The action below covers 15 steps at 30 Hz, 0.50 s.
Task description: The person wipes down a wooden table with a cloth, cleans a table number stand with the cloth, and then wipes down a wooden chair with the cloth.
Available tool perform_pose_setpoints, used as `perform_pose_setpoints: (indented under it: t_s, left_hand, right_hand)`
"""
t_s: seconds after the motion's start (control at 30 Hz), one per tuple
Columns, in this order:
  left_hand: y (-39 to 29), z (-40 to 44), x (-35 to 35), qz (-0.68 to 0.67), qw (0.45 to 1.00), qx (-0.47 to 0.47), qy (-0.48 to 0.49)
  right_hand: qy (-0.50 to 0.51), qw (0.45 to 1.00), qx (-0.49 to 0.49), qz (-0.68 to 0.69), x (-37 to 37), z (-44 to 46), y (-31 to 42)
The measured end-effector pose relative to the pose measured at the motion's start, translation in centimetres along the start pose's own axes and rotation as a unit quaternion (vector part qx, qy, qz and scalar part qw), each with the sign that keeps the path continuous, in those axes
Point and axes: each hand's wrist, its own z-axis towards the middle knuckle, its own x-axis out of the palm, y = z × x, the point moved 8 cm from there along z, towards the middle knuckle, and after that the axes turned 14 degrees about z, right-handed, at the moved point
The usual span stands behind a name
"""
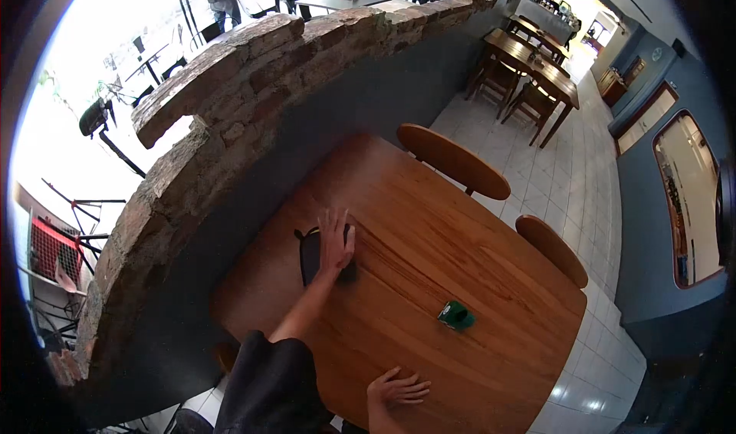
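Note:
On the wooden table (429, 242) lies a dark item (310, 259), perhaps a pouch or case, near the wall side. My left hand (335, 242) rests over its right part with the fingers stretched out, hiding some of it. My right hand (399, 389) is at the near edge of the tabletop, fingers spread, with nothing in it. Between my right hand and the far right corner stands a small green holder (456, 316) with a dark opening, touched by neither hand.
A broken-topped brick wall (253, 89) borders the table on the left. Two chairs (454, 160) stand along the far side. More tables (529, 58) are farther back on the tiled floor. A person (225, 1) stands beyond the wall.

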Motion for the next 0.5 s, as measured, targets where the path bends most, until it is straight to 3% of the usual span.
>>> perform_pose_setpoints:
  t_s: [0.07,0.17,0.4,0.5]
  left_hand:
    - [-0.1,-0.1,0.9,0.166,0.981,0.074,0.069]
    - [1.4,-1.6,2.9,0.207,0.962,0.122,0.13]
    - [2.4,0.2,2.5,0.24,0.965,0.071,0.081]
    - [2.2,-0.4,2.3,0.169,0.982,0.06,0.057]
  right_hand:
    - [-0.012,1.0,-0.006,-0.006,0.4,-0.2,-0.2]
    - [-0.066,0.997,-0.03,-0.011,0.9,-0.2,-0.5]
    - [-0.062,0.998,-0.015,-0.017,1.0,0.5,-0.2]
    - [-0.058,0.998,-0.01,-0.023,0.8,0.5,-0.1]
